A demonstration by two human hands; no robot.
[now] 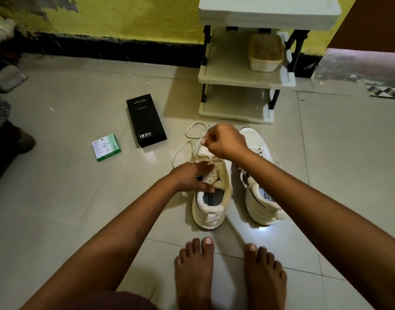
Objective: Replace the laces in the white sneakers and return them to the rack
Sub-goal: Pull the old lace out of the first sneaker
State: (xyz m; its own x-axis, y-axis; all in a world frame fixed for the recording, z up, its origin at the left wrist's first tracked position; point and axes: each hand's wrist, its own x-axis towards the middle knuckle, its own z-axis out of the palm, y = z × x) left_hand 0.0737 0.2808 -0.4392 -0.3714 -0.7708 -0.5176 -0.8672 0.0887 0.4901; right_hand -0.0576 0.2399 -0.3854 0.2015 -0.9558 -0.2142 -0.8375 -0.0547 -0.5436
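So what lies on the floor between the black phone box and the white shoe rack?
Head view: bare tile floor only. The black rectangular phone box and the white plastic shoe rack stand apart; the loose white lace loop lies nearer the person, outside that gap.

We see bare floor (339, 153) right of the shoes (234, 186). On the left lie a black box (145, 120) and a green box (106, 147). The rack (245, 77) stands just behind.
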